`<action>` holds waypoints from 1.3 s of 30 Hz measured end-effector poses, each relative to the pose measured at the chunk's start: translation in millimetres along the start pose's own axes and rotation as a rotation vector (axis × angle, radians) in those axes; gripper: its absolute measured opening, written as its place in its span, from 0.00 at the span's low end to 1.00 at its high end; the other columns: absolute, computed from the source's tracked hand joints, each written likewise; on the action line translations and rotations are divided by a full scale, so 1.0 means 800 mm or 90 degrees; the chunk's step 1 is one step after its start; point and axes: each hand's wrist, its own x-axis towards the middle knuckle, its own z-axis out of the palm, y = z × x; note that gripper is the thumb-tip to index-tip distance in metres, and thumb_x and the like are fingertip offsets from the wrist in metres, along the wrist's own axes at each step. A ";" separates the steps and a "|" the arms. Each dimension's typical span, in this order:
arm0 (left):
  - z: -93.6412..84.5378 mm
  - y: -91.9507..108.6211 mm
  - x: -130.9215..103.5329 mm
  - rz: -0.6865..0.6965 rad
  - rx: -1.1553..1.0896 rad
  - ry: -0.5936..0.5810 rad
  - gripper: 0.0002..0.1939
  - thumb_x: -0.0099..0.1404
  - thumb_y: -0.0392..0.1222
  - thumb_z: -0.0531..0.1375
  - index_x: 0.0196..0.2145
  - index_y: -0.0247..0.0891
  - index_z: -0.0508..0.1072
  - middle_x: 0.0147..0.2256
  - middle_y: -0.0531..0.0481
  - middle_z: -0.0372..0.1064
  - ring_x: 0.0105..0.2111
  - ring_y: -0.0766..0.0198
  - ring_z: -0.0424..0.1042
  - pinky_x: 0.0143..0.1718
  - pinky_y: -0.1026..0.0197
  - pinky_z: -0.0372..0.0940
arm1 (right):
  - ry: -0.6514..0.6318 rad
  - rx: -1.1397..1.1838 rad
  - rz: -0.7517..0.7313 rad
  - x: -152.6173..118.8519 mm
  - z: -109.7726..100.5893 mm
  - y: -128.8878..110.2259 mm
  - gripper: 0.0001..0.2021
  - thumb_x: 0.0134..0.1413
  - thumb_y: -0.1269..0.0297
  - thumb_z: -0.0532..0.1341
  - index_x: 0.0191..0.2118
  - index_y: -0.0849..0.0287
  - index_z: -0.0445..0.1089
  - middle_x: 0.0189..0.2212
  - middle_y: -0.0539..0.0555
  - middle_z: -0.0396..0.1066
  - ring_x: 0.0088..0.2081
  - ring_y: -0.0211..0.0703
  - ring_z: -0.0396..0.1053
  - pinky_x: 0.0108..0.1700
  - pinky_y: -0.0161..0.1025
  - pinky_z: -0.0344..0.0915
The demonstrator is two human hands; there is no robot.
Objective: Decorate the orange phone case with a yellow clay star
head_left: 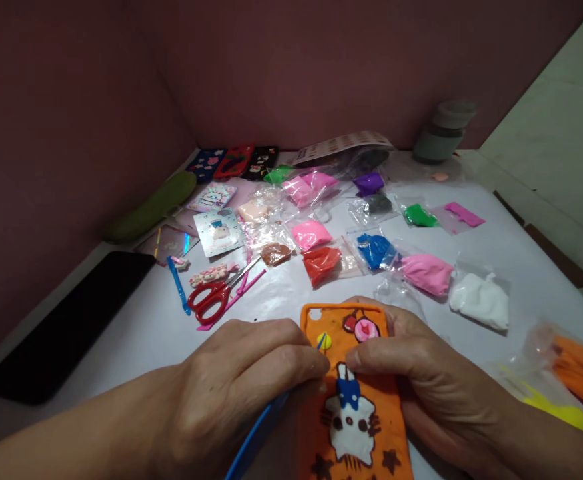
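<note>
An orange clay-covered phone case [386,407] lies upside down to the view, with a white cat figure [354,433] in blue clothing, brown stars and a pink round shape near its top edge. My right hand [436,373] grips the case's right side, thumb on its face near the figure's feet. My left hand [256,373] pinches a thin blue tool [258,433]. The tool's pointed tip touches or hovers over a small yellow disc [325,341] at the case's upper left; which one is unclear.
Red-handled scissors [210,300], another blue tool [178,285] and a black slab [71,327] lie at the left. Bags of coloured clay, such as blue [376,251] and white [480,299], spread across the table. A jar [441,133] stands at the back right.
</note>
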 end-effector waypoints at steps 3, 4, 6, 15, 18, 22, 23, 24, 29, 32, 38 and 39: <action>0.004 -0.001 -0.005 -0.005 0.020 0.012 0.12 0.72 0.32 0.50 0.49 0.39 0.69 0.38 0.48 0.75 0.35 0.66 0.75 0.38 0.69 0.70 | 0.010 -0.015 -0.001 0.000 0.000 -0.001 0.14 0.34 0.80 0.64 0.32 0.59 0.73 0.25 0.50 0.74 0.26 0.41 0.72 0.32 0.38 0.69; 0.006 -0.001 -0.007 -0.005 0.030 0.014 0.12 0.72 0.33 0.50 0.48 0.40 0.69 0.38 0.49 0.75 0.35 0.65 0.76 0.37 0.69 0.70 | 0.011 -0.018 -0.001 -0.001 0.001 -0.001 0.13 0.34 0.80 0.64 0.31 0.59 0.73 0.25 0.50 0.74 0.26 0.41 0.71 0.32 0.38 0.68; 0.010 -0.003 -0.010 -0.002 0.046 0.021 0.12 0.71 0.34 0.50 0.48 0.41 0.69 0.37 0.49 0.75 0.33 0.64 0.75 0.36 0.68 0.70 | 0.011 -0.024 -0.001 -0.002 0.001 -0.001 0.13 0.34 0.79 0.63 0.30 0.58 0.73 0.25 0.50 0.74 0.26 0.42 0.71 0.31 0.38 0.68; 0.006 -0.008 -0.009 0.032 0.063 -0.001 0.16 0.73 0.36 0.45 0.52 0.37 0.68 0.36 0.47 0.72 0.32 0.63 0.72 0.33 0.65 0.67 | -0.024 -0.010 -0.001 -0.002 -0.001 0.001 0.14 0.34 0.80 0.63 0.31 0.59 0.73 0.25 0.50 0.74 0.26 0.41 0.72 0.34 0.39 0.68; 0.005 -0.007 -0.009 0.026 0.066 -0.001 0.16 0.73 0.36 0.44 0.52 0.39 0.67 0.37 0.47 0.72 0.32 0.63 0.72 0.33 0.64 0.66 | -0.020 -0.006 0.000 -0.002 -0.001 0.000 0.14 0.34 0.80 0.63 0.31 0.59 0.73 0.25 0.51 0.74 0.26 0.41 0.72 0.32 0.39 0.68; 0.006 -0.008 -0.011 0.020 0.059 -0.014 0.17 0.72 0.34 0.45 0.54 0.39 0.65 0.38 0.47 0.71 0.34 0.62 0.72 0.34 0.63 0.65 | -0.022 -0.007 0.003 -0.002 -0.002 0.000 0.13 0.35 0.80 0.64 0.31 0.58 0.73 0.25 0.50 0.74 0.27 0.41 0.72 0.32 0.38 0.68; 0.006 -0.008 -0.010 0.021 0.057 -0.016 0.16 0.72 0.34 0.45 0.54 0.39 0.65 0.38 0.47 0.71 0.34 0.62 0.72 0.34 0.63 0.65 | -0.022 -0.010 0.003 -0.002 -0.002 0.000 0.13 0.35 0.80 0.64 0.31 0.59 0.73 0.26 0.50 0.74 0.27 0.41 0.72 0.33 0.38 0.68; 0.006 -0.008 -0.010 0.022 0.056 -0.018 0.16 0.72 0.34 0.45 0.53 0.39 0.65 0.38 0.46 0.71 0.34 0.62 0.72 0.34 0.62 0.65 | -0.021 -0.009 0.002 -0.002 -0.002 0.000 0.13 0.35 0.80 0.64 0.31 0.59 0.73 0.26 0.50 0.74 0.27 0.41 0.72 0.33 0.38 0.68; 0.007 -0.008 -0.008 0.034 0.044 -0.014 0.18 0.74 0.34 0.41 0.53 0.36 0.66 0.37 0.47 0.69 0.33 0.63 0.70 0.34 0.63 0.64 | -0.018 0.010 0.002 -0.001 -0.004 0.000 0.16 0.35 0.81 0.63 0.34 0.58 0.73 0.28 0.51 0.74 0.28 0.41 0.73 0.35 0.39 0.69; 0.007 -0.008 -0.007 0.040 0.049 -0.007 0.18 0.75 0.35 0.41 0.53 0.36 0.66 0.36 0.47 0.69 0.33 0.63 0.70 0.33 0.63 0.64 | -0.014 0.014 0.006 -0.002 -0.004 0.000 0.19 0.34 0.82 0.64 0.37 0.58 0.74 0.27 0.50 0.74 0.27 0.40 0.73 0.35 0.39 0.69; 0.007 -0.009 -0.006 0.047 0.050 -0.013 0.19 0.75 0.36 0.40 0.53 0.35 0.67 0.35 0.47 0.69 0.32 0.63 0.69 0.33 0.63 0.64 | -0.010 0.004 0.009 -0.004 -0.004 0.001 0.16 0.35 0.79 0.68 0.35 0.59 0.74 0.25 0.50 0.73 0.26 0.40 0.72 0.34 0.38 0.69; 0.007 -0.009 -0.006 0.047 0.051 -0.014 0.19 0.75 0.36 0.40 0.53 0.35 0.67 0.35 0.47 0.69 0.32 0.63 0.70 0.33 0.63 0.65 | -0.009 0.001 0.012 -0.004 -0.004 0.001 0.15 0.35 0.79 0.68 0.33 0.59 0.74 0.25 0.50 0.73 0.26 0.40 0.72 0.33 0.38 0.69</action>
